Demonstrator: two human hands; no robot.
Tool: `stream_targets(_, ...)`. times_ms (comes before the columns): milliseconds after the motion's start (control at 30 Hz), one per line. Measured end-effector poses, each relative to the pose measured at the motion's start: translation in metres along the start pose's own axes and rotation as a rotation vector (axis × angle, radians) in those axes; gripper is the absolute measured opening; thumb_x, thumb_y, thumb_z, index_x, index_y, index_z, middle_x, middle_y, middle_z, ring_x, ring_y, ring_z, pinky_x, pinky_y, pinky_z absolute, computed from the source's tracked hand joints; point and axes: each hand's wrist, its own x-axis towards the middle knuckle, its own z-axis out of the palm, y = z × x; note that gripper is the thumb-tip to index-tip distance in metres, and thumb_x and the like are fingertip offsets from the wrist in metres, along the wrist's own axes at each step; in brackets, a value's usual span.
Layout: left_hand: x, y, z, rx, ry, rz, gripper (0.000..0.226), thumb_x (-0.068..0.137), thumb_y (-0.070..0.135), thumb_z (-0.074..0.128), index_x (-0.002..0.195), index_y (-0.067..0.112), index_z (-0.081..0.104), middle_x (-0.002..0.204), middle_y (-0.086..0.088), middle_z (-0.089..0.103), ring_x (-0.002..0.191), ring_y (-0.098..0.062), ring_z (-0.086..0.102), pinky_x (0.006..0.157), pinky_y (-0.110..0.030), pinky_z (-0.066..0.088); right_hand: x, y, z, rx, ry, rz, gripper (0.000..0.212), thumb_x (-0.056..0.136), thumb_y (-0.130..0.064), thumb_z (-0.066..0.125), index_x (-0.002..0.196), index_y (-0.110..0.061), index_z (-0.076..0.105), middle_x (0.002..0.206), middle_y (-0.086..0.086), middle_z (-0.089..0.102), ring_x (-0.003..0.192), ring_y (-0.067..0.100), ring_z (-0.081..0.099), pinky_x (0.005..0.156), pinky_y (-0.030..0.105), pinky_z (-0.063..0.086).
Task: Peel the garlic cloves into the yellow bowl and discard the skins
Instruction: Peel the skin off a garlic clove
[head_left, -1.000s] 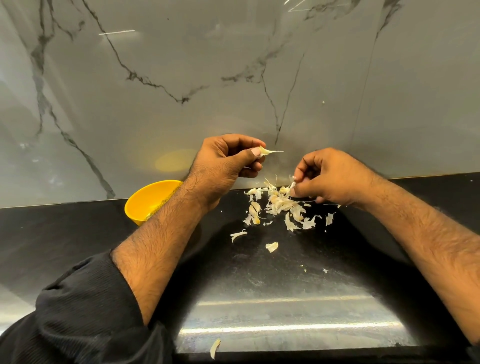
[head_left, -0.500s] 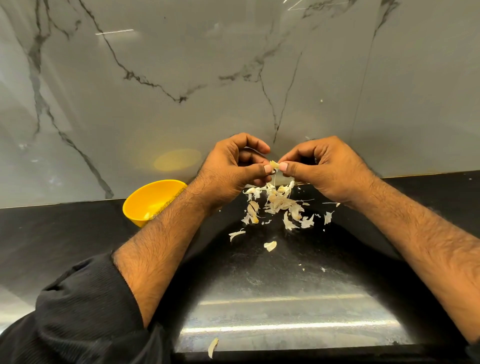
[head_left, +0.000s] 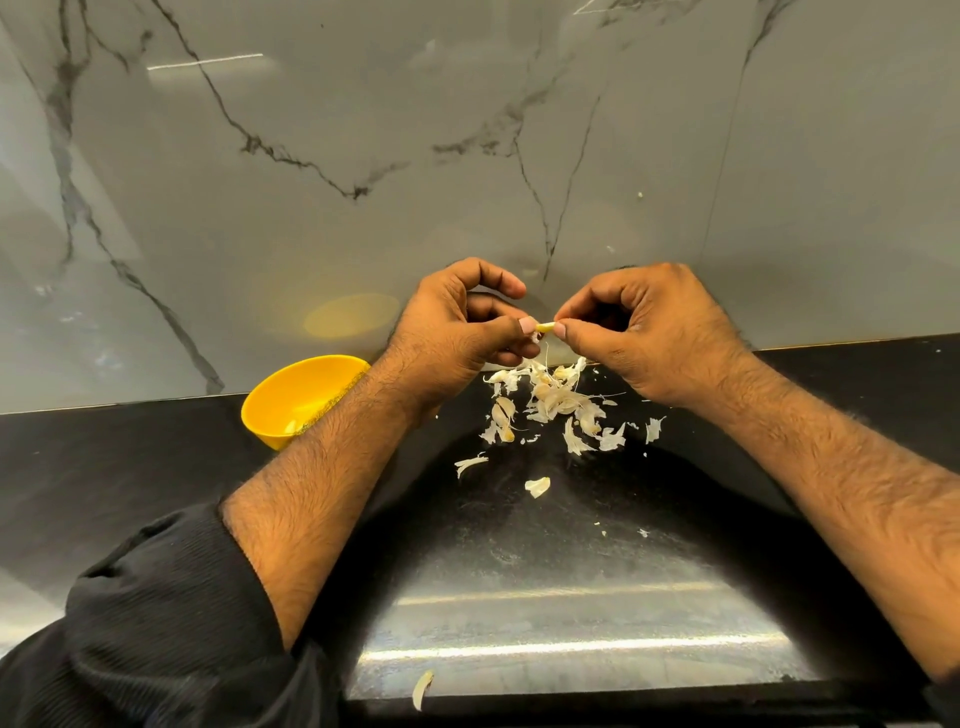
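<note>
Peeling, we pinch one garlic clove (head_left: 545, 327) between left hand (head_left: 457, 332) and right hand (head_left: 644, 332), above the skins (head_left: 550, 405) on the worktop (head_left: 519, 561). Next, probably, we strip it, then drop it into the yellow bowl (head_left: 291, 395) at nine o'clock.

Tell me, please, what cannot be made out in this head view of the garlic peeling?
- Yellow bowl: the left forearm covers its right side, so its contents cannot be counted.
- Garlic clove: only a sliver shows between the left hand and right hand; how much skin remains is unclear.
- Skin pile: unpeeled cloves among the skins cannot be told apart.
</note>
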Motion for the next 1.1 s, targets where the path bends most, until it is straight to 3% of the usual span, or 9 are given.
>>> stream_targets(100,0.000,-0.001,0.001,0.020,0.013,-0.007,0.033,0.093,-0.003,0.075,0.121,0.002,0.058,0.092,-0.018,0.080,0.083,-0.030,0.080,0.077,-0.038,0.067,0.000,-0.002,-0.001,-0.039,-0.003,-0.021,0.003,0.094,-0.029,0.077,0.093,-0.026,0.079,0.079,-0.014,0.072,0.076,-0.001,0.069,0.068,0.015,0.059)
stream_targets(267,0.000,0.000,0.005,0.135,0.073,0.031,0.036,0.093,-0.001,0.076,0.119,0.011,0.054,0.085,-0.013,0.080,0.080,-0.027,0.080,0.080,-0.046,0.067,-0.002,-0.005,0.002,-0.126,0.007,-0.051,0.006,0.095,-0.030,0.075,0.094,-0.026,0.078,0.080,-0.018,0.069,0.075,-0.003,0.068,0.069,0.014,0.058)
stream_targets(467,0.000,-0.001,0.011,0.228,0.172,0.092,0.039,0.092,-0.004,0.072,0.105,0.021,0.044,0.083,-0.010,0.078,0.075,-0.022,0.079,0.080,-0.049,0.067,-0.002,-0.006,0.008,-0.108,0.048,-0.031,0.006,0.096,-0.030,0.075,0.094,-0.025,0.078,0.078,-0.017,0.069,0.072,-0.003,0.067,0.068,0.017,0.057)
stream_targets(567,0.000,0.000,0.010,0.163,0.184,0.093,0.041,0.091,-0.008,0.070,0.103,0.020,0.042,0.086,-0.014,0.077,0.077,-0.028,0.079,0.082,-0.051,0.066,0.000,-0.003,0.007,0.025,0.065,0.057,0.004,0.095,-0.030,0.077,0.093,-0.027,0.078,0.077,-0.012,0.072,0.073,0.001,0.069,0.064,0.015,0.055)
stream_targets(800,0.000,0.005,0.009,-0.063,0.123,0.058,0.042,0.093,-0.014,0.067,0.110,0.012,0.038,0.088,-0.020,0.075,0.075,-0.031,0.076,0.073,-0.037,0.063,0.002,0.001,0.007,0.566,-0.011,0.325,0.008,0.093,-0.008,0.075,0.099,-0.009,0.079,0.084,0.009,0.078,0.071,0.018,0.071,0.071,0.034,0.063)
stream_targets(1100,-0.002,0.005,0.008,-0.081,0.090,0.031,0.041,0.092,-0.017,0.064,0.106,0.012,0.039,0.092,-0.030,0.073,0.071,-0.027,0.074,0.068,-0.032,0.062,0.002,0.000,0.001,0.974,-0.102,0.422,0.019,0.083,-0.013,0.072,0.099,-0.005,0.077,0.083,0.010,0.069,0.075,0.018,0.062,0.067,0.028,0.055)
